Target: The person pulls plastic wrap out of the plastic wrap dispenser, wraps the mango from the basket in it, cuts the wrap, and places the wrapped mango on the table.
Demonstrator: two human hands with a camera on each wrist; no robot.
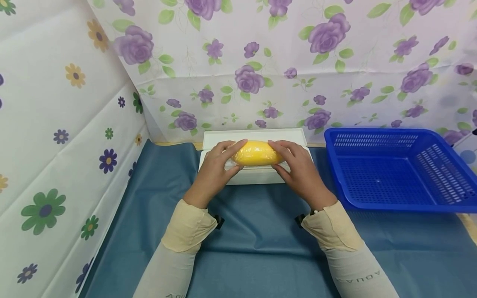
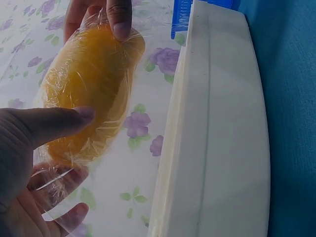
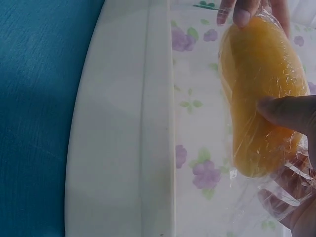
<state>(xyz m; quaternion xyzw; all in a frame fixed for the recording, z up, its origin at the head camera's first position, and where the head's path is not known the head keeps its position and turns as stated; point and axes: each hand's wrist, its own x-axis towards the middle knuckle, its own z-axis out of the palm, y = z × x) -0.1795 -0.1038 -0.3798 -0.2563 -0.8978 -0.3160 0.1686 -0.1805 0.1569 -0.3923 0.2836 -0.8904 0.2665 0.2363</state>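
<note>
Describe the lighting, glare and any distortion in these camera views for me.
Head view: bright, with small white glints on the yellow item; left wrist view: dimmer, with streaks of glare on the clear wrap; right wrist view: also dim, the white box looking grayish and its outer edge bowed, perhaps from lens distortion.

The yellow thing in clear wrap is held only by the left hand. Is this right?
Not by the left hand alone: the head view shows the right hand also holding the yellow thing, at its other end. The rest is right.
</note>
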